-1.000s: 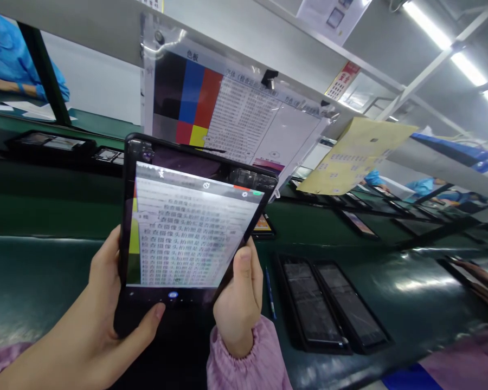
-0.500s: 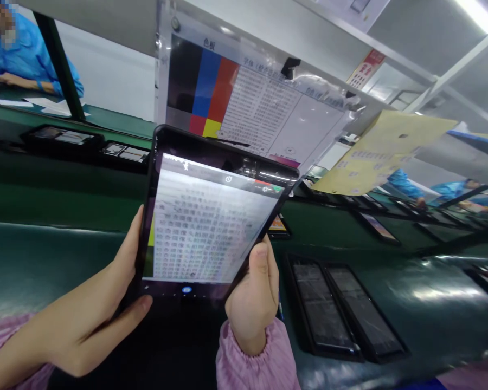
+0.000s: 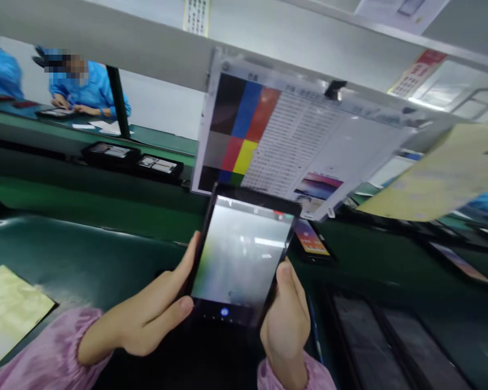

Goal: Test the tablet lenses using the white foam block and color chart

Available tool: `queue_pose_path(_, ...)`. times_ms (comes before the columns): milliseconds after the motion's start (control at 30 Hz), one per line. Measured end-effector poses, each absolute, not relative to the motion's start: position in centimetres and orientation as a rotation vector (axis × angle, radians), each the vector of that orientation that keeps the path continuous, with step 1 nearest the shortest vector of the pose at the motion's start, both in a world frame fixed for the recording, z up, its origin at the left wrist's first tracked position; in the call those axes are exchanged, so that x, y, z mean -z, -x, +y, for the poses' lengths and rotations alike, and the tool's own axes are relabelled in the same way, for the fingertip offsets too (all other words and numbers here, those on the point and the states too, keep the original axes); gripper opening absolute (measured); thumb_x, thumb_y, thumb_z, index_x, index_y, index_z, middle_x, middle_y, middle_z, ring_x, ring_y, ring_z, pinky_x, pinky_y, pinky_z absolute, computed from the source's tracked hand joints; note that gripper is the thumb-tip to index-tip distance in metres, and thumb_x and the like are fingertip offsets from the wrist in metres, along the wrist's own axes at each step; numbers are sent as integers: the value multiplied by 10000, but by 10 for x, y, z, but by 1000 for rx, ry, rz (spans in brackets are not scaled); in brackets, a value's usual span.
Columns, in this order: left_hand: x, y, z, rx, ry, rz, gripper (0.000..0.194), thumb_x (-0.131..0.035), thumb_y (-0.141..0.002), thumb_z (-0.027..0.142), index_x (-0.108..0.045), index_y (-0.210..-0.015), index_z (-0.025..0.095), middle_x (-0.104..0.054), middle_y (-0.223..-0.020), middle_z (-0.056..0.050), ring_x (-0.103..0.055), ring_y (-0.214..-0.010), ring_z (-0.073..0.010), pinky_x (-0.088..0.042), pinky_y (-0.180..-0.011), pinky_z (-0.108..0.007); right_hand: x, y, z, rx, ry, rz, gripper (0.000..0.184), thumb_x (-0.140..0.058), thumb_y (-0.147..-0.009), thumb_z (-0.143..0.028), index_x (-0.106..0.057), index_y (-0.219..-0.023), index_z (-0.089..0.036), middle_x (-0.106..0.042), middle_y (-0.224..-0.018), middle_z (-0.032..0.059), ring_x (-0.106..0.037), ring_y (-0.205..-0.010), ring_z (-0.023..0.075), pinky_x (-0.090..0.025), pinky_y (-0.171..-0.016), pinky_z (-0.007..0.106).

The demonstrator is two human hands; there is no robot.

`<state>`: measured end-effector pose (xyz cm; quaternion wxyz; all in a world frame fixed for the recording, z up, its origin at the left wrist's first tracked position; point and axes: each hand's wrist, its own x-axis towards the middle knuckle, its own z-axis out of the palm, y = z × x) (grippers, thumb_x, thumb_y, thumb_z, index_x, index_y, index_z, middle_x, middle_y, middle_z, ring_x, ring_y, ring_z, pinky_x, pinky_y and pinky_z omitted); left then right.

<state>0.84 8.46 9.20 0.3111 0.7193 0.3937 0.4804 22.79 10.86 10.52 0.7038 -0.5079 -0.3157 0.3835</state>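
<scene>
A black tablet (image 3: pixel 244 254) is held tilted up in front of me, its screen lit with a blurred pale camera picture. My left hand (image 3: pixel 162 303) grips its left edge, the thumb near the lower left corner. Round the right edge my right hand (image 3: pixel 287 309) is closed, thumb on the side; its other fingers are partly hidden behind the tablet. Just beyond the tablet's top edge hangs a test chart (image 3: pixel 293 130) in a clear sleeve, with colour blocks, rows of print and a small landscape picture.
Two dark tablets (image 3: pixel 361 330) lie at the lower right. A lit tablet (image 3: pixel 311 238) rests behind my right hand. Yellow paper (image 3: pixel 12 309) lies at the left, and a yellow sheet (image 3: pixel 443 173) hangs at the right. Across the bench a person in blue (image 3: pixel 91 86) works.
The view has swung left and up, so the chart looks farther off. The tablet appears smaller, and its screen has gone from rows of characters to a pale blur. Both hands keep hold.
</scene>
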Motion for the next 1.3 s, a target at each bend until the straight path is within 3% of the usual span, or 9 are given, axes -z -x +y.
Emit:
queue_pose_path(133, -54, -2, 90, -925, -1582, 921, 583, -405, -1081, 422, -213, -1626, 342, -124, -1702, 51, -142, -1579, -276, -160, -1291, -471, -60, -241, 113, -1012, 1404, -524, 660, -861, -679, -661, -765, -1122, -181, -715, -1307, 65, -587, -1325, 341, -585, -1028, 401)
queue_pose_path(233, -14, -8, 86, -960, -1289, 924, 556, -429, -1068, 481, -297, -1593, 353, -137, -1694, 65, -74, -1585, -245, -61, -1290, -453, -27, -252, 113, -1149, 1554, -686, 601, -781, -774, -692, -773, -1126, -205, -734, -1268, 54, -644, -1254, 334, -649, -894, 374)
queue_pose_path(500, 24, -1, 63, -1149, -839, 888, 452, -563, -1017, 471, -518, -1466, 429, -387, -1626, 79, -239, -1566, -254, -69, -1285, -486, -23, -293, 129, -1122, 1628, -1551, 678, -502, -912, -776, -764, -1219, -231, -783, -1056, 95, -745, -970, 325, -622, -902, 445)
queue_pose_path(600, 28, 8, 55, -1101, -919, 944, 490, -576, -1005, 496, -507, -1483, 416, -403, -1626, 65, -255, -1564, -256, -59, -1288, -479, -27, -330, 143, -605, 1709, -1734, 642, -516, -893, -746, -732, -1258, -264, -721, -1273, 98, -633, -1245, 363, -518, -1087, 526)
queue_pose_path(700, 37, 12, 51, -1032, -963, 1047, 564, -575, -983, 564, -503, -1505, 362, -392, -1638, 38, -244, -1571, -279, -54, -1290, -492, -8, -364, 152, -153, 1832, -1810, 810, -477, -855, -798, -652, -1358, -187, -587, -1471, 137, -401, -1461, 416, -380, -1179, 638)
queue_pose_path(833, 39, 12, 50, -974, -932, 1178, 581, -544, -986, 580, -535, -1504, 319, -429, -1630, 4, -275, -1563, -313, -92, -1292, -540, 26, -377, 156, -124, 2016, -1850, 942, -410, -837, -832, -582, -1391, -90, -516, -1518, 212, -358, -1472, 466, -301, -1177, 720)
queue_pose_path(1067, 11, 14, 35, -805, -923, 1327, 831, -635, -905, 619, -280, -1623, 396, -437, -1636, -40, -322, -1540, -365, -306, -1239, -581, 1, -328, 153, -475, 1874, -1814, 511, -730, -789, -561, -627, -1132, -196, -679, -1128, 143, -557, -1168, 397, -485, -1009, 577)
queue_pose_path(1133, 4, 11, 33, -797, -907, 1341, 903, -630, -908, 627, -186, -1648, 361, -475, -1607, -97, -393, -1508, -369, -307, -1233, -594, -4, -314, 150, -582, 1810, -1684, 553, -781, -772, -538, -607, -1173, -199, -648, -1132, 135, -568, -1119, 363, -515, -968, 531)
queue_pose_path(1300, -18, 2, 33, -699, -873, 1400, 920, -632, -908, 635, -112, -1633, 410, -467, -1593, -92, -426, -1490, -340, -297, -1250, -552, -2, -292, 142, -678, 1501, -1485, 547, -612, -980, -501, -494, -1451, -247, -583, -1356, 117, -603, -1067, 279, -529, -934, 451)
